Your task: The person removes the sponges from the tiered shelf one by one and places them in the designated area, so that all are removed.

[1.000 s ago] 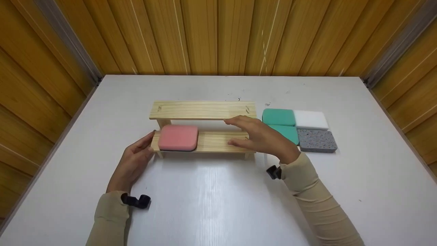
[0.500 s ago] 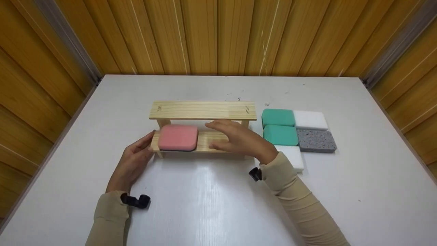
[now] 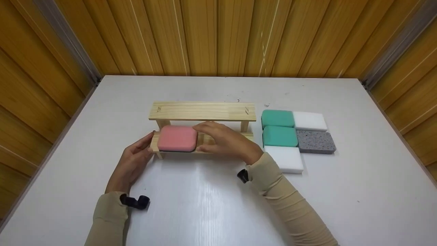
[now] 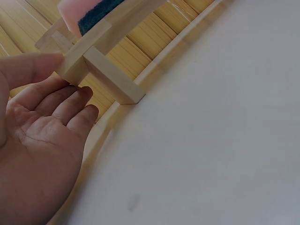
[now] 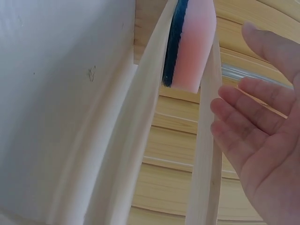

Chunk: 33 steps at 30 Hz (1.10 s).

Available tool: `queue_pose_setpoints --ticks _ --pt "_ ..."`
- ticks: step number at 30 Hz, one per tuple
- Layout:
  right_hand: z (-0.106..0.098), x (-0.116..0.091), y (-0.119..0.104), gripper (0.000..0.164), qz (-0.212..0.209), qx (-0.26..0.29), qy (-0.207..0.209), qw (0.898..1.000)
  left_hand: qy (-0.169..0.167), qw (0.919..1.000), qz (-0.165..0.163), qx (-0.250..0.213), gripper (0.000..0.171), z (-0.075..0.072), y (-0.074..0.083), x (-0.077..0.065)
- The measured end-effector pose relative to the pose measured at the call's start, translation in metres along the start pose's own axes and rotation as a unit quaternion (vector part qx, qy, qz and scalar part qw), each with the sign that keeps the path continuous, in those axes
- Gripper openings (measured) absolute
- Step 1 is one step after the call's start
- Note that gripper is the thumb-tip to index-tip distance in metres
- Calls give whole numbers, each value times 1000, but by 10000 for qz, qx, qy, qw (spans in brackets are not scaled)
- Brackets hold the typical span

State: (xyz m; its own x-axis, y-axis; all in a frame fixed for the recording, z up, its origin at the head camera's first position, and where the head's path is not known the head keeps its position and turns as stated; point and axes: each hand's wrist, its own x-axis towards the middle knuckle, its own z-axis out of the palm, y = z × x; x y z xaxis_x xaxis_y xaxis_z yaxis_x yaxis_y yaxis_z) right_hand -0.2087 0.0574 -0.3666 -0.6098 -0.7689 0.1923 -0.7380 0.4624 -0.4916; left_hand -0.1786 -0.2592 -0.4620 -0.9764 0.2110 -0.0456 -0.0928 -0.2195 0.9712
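A pink sponge (image 3: 177, 138) with a dark blue-green scouring layer beneath (image 5: 174, 44) lies flat at the left end of the lower tier of a small two-tier wooden shelf (image 3: 201, 111). My left hand (image 3: 135, 160) pinches the left end of that lower board, thumb at its top edge and fingertips under it, as the left wrist view shows (image 4: 47, 126). Over the lower board, my right hand (image 3: 230, 143) is spread with thumb and fingers apart, fingertips right at the sponge's right side. Nothing lies in its palm in the right wrist view (image 5: 267, 126).
Right of the shelf, several pads lie in a group: two green sponges (image 3: 278, 118), a white pad (image 3: 310, 121) behind, another white pad (image 3: 284, 159) in front, and a grey speckled sponge (image 3: 316, 141). The white table (image 3: 191, 212) ends at a wood-panelled wall (image 3: 235, 37).
My right hand has moved left along the lower board to the pink sponge, uncovering the front white pad. My left hand and the sponge have stayed in place.
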Motion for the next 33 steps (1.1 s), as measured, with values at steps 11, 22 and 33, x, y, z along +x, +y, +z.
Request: queue_pose_setpoints --ticks 11,22,33 --pt "13 16 -7 63 316 -60 -333 9989 -64 10000 8 15 65 0 -1 -1" --pt "23 24 -12 66 188 -41 -197 9996 -45 9998 -29 -179 64 -1 1 -1" --pt "28 28 -14 64 224 -101 -161 9996 60 9998 -94 -179 63 1 2 -1"
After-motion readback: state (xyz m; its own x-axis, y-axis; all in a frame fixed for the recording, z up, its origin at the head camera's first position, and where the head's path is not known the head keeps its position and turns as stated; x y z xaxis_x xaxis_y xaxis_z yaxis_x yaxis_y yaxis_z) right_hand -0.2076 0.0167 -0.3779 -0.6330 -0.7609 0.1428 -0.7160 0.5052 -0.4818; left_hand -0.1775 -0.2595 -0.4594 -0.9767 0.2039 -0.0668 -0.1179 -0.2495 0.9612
